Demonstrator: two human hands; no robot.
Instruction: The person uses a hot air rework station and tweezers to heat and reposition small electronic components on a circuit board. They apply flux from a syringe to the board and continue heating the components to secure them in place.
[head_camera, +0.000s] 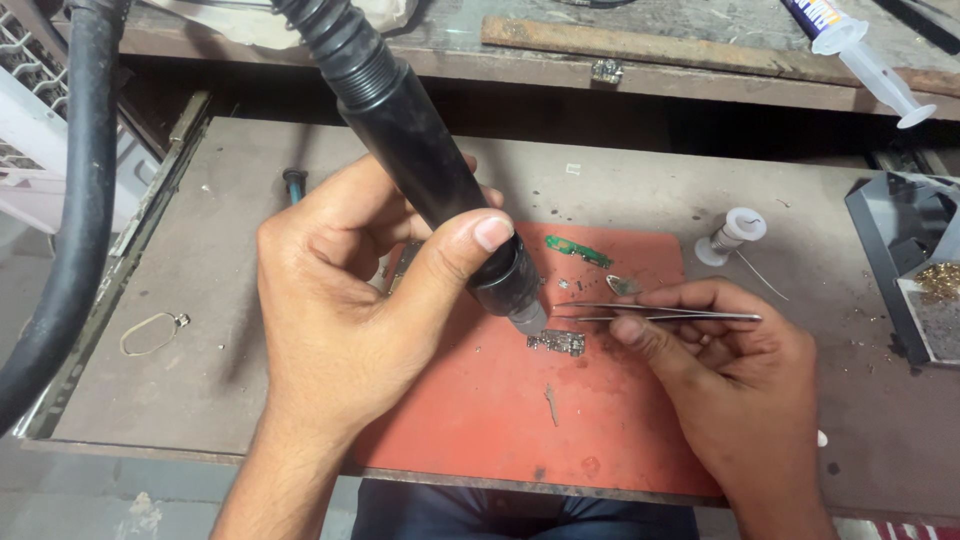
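My left hand (340, 300) grips a black hot-air wand (430, 170) with a ribbed hose, its metal nozzle (527, 318) pointing down just above a small silvery circuit piece (557, 343) on the red mat (500, 420). My right hand (715, 360) pinches metal tweezers (650, 312), their tips reaching left to just beside the nozzle, above the circuit piece. A small green circuit strip (578, 251) lies at the mat's far edge, and a small oval part (622, 285) sits close to the tweezers.
A solder spool (733, 235) with loose wire stands right of the mat. A grey tray (905, 265) with brass wool is at the far right. A syringe (865, 60) lies on the upper shelf. A thick black hose (70, 210) hangs left, near a rubber band (150, 333).
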